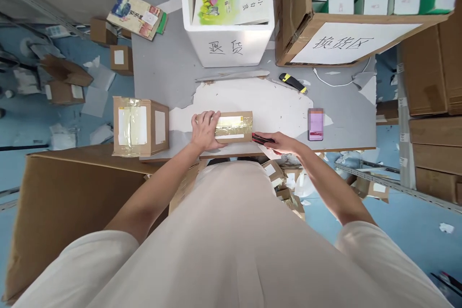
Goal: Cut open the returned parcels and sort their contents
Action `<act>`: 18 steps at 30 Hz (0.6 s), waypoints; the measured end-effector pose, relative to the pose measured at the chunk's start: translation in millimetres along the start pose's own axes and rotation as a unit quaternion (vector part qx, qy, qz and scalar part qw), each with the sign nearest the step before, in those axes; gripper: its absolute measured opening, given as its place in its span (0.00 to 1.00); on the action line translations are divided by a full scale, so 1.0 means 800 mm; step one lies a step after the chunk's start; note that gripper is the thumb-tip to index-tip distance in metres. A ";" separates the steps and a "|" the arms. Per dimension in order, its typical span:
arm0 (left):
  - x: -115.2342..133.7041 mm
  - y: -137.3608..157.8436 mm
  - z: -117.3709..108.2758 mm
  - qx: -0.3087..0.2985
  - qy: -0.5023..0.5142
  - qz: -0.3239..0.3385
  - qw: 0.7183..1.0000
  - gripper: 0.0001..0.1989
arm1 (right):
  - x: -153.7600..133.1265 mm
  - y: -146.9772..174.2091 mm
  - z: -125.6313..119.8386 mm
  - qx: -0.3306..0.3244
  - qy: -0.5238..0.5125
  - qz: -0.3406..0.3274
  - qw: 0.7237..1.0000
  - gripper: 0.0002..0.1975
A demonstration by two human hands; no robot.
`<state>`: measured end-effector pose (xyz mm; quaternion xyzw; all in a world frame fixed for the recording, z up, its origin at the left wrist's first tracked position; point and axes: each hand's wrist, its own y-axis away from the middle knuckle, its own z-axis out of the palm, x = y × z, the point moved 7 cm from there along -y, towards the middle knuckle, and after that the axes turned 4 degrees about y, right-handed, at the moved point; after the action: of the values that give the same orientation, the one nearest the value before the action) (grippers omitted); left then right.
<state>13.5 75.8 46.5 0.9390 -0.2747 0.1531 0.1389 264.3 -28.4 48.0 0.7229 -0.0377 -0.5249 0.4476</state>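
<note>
A small taped cardboard box [234, 127] with white labels lies on the worn table near its front edge. My left hand [205, 130] is closed around the box's left end, fingers over the top and thumb at the near side. In my right hand [283, 143] is a dark box cutter with a red tip [263, 139], its front end against the box's right end. Whether the blade is out is too small to tell. A larger taped box [140, 126] stands to the left. To the right lies a phone [316, 124] with a lit screen.
A white bin [229, 48] with books stands at the back, beside a cardboard box [299, 41] full of green-and-white cartons. A yellow-black cutter [293, 83] and a white cable [335, 84] lie before them. Books [135, 14] lie back left. A big open carton [79, 202] adjoins the table's front left.
</note>
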 end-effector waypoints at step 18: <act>0.011 0.063 0.031 0.038 0.015 0.032 0.999 0.23 | 0.109 -0.059 -0.055 0.410 0.371 0.166 0.816 0.29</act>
<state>-2.4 22.1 35.8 0.9318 -0.2969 0.1820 0.1022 318.5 -19.2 -45.1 0.9623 -0.2004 -0.0702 0.1699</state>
